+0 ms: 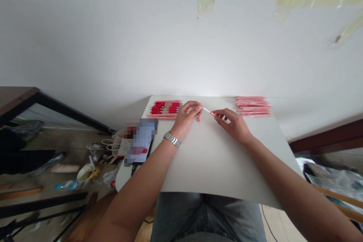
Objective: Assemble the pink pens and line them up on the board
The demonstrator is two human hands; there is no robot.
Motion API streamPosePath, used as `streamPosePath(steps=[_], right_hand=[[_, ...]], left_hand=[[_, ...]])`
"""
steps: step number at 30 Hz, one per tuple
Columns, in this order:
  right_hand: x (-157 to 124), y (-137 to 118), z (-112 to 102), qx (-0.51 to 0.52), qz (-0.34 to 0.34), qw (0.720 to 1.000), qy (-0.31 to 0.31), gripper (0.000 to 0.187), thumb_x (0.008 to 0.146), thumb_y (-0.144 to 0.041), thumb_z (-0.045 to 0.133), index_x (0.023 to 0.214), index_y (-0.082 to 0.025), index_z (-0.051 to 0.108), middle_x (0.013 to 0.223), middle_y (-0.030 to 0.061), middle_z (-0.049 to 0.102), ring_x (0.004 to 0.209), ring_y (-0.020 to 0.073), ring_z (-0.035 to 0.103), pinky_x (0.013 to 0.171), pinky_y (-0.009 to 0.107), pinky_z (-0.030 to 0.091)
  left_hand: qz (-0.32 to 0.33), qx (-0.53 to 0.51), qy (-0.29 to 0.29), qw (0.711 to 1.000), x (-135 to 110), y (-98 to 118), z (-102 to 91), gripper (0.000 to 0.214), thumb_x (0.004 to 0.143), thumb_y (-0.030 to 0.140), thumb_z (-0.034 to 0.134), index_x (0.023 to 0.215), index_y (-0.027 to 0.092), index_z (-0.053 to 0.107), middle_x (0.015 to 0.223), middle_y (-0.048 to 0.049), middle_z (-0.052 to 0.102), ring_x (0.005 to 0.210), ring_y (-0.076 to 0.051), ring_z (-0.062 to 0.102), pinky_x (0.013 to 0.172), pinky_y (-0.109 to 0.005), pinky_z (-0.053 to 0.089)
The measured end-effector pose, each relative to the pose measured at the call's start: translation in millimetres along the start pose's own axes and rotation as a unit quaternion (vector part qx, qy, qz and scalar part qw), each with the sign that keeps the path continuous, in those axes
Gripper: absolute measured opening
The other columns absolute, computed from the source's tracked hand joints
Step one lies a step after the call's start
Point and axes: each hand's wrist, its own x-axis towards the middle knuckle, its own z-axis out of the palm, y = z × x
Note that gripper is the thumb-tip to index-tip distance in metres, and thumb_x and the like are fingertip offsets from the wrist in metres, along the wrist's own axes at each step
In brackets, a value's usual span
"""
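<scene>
While the bare left hand (189, 114) pinches the far-left end of a slim white rod with a pinkish-red right end (206, 110), the bare right hand (233, 124) grips that reddish end. On the left, thumb and forefinger are closed together on the rod; on the right, thumb and fingertips meet around it, the remaining fingers loosely curled. Whether the rod is one piece or two joined parts, I cannot tell. It is held slanting, its left end farther away, above the far middle of a white table with rounded corners (215, 159).

Just beneath the left fingers shows a short pink piece (199, 117), partly hidden; I cannot tell whether that hand holds it too. Near the left hand, at the table's far left, lies a row of red pens with dark and silvery parts (166, 108), with a bundle of slender pink sticks (161, 117) along its near side. Beyond the right hand, at the far right, sits a larger stack of slender pink rods (253, 106).

A silver metal-link watch (172, 139) circles the left wrist. Left of that forearm, a dark-edged phone with a pixelated screen (141, 143) lies by the table's left edge.
</scene>
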Motion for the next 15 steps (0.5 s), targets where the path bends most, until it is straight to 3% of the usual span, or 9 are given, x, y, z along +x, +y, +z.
streamPosePath(steps=[15], right_hand=[[0.1,-1.1,0.6,0.007,-0.008,1.000,0.006,0.021,0.102,-0.030,0.060,0.120,-0.027,0.071,0.097,0.0046,0.072,0.083,0.0182,0.069,0.071,0.033,0.056]], left_hand=[[-0.023,0.027,-0.010,0.999,0.3,-2.0,-0.2,0.029,0.080,0.037,0.084,0.097,0.017,0.071,0.091,-0.0042,0.067,0.077,-0.014,0.065,0.058,-0.024,0.052]])
